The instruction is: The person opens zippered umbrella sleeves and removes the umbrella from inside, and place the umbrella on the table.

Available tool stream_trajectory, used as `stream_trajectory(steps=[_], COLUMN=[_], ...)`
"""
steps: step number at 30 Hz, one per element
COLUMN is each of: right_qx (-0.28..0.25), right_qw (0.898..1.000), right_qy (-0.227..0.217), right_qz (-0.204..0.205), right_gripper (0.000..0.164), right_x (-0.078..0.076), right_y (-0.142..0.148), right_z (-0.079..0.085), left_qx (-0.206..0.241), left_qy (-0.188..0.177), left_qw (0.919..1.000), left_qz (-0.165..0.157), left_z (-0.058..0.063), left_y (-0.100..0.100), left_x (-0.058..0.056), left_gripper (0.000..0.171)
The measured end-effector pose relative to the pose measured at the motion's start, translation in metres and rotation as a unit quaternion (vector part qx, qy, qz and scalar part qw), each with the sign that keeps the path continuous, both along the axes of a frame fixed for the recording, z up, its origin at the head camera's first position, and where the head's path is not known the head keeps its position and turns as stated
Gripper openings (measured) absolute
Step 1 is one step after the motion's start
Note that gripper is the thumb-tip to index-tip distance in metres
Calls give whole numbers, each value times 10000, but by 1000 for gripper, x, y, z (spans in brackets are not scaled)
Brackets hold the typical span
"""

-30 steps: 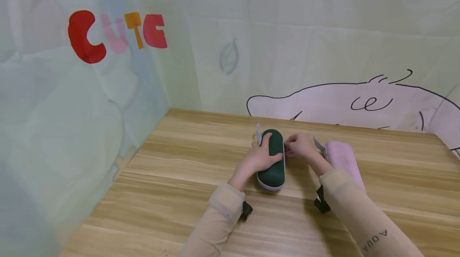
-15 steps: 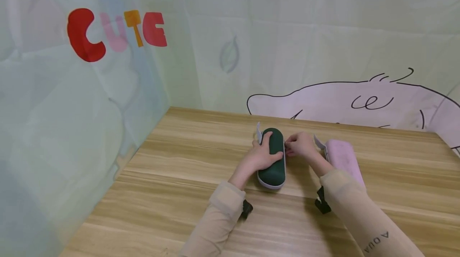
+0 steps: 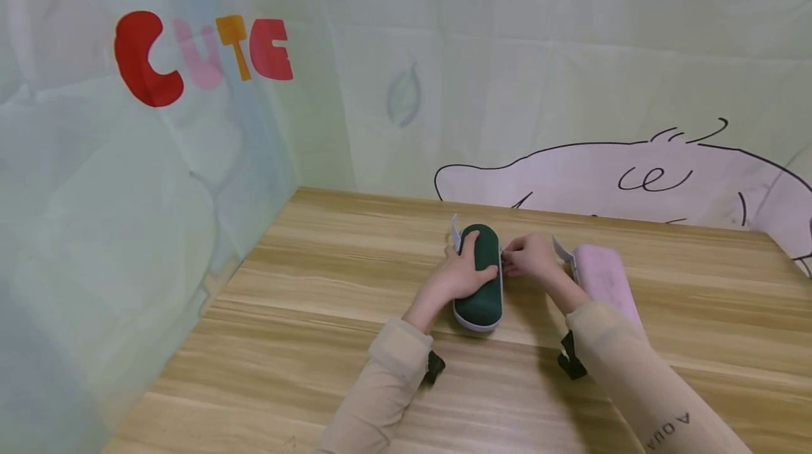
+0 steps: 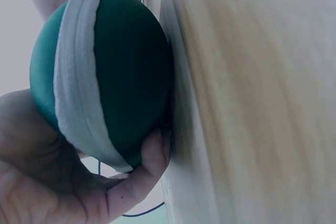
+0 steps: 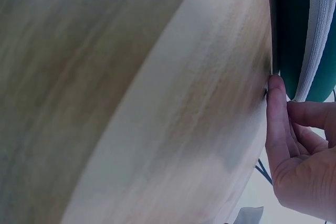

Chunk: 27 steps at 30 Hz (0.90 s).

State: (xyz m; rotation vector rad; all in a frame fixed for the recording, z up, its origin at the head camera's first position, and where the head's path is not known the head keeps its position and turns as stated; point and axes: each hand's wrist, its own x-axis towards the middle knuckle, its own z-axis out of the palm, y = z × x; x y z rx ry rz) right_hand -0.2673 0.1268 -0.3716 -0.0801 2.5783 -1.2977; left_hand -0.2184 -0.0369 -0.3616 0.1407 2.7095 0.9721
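A dark green oblong zip case [image 3: 485, 299] with a pale zipper band lies on the table, its long side pointing away from me. My left hand [image 3: 462, 276] grips it from the left, thumb and a finger across the top; the left wrist view shows fingers curled round the case's [image 4: 134, 61] lower side. At its right edge my right hand [image 3: 529, 256] pinches the zipper, the fingertips hiding the pull. In the right wrist view, the thumb and fingers of that hand [image 5: 304, 156] meet at the end of the zipper band [image 5: 315, 35]. A light tab [image 3: 455, 232] sticks up at the case's far left.
A pink case [image 3: 605, 278] with a similar light tab [image 3: 562, 249] lies to the right, partly behind my right forearm. Black wrist-camera mounts [image 3: 434, 367] show under both sleeves. Printed cloth walls [image 3: 380, 87] stand at the table's [image 3: 285, 299] back and left.
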Motion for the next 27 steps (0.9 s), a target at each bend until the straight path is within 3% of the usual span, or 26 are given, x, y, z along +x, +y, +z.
stream_trajectory(steps=[27], right_qx=[-40], right_qw=[9998], right_qy=[152], right_qz=[148], right_gripper=[21], right_x=[6], right_y=[2], right_z=[-3], left_qx=[-56], left_qy=[25], left_qw=[10000], left_qz=[-44], left_z=[-3], left_y=[-1], left_x=[0], left_gripper=[76])
